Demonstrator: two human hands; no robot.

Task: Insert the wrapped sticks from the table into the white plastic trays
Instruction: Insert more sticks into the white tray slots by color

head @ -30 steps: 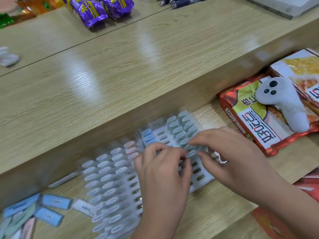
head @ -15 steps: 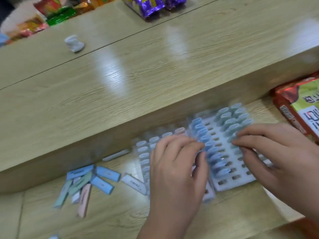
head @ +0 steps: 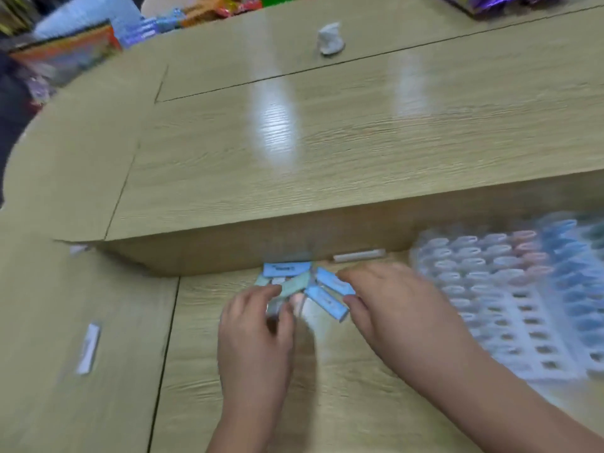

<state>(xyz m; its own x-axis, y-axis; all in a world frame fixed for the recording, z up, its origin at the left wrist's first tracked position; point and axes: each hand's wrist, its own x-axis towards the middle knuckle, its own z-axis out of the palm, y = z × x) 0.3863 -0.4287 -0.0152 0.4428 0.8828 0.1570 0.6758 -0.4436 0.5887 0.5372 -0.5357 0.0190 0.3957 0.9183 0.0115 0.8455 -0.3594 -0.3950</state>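
Trays (head: 518, 335): top rows full, lower holes empty
Sticks (head: 287, 269): small pile waits
Left hand (head: 255, 331): pinches one
Right hand (head: 395, 302): fingers loose

Looks like an office or meeting room: long wood-laminate bench (head: 359, 152) with raised middle, snack packets (head: 215, 8) heaped at far edge.
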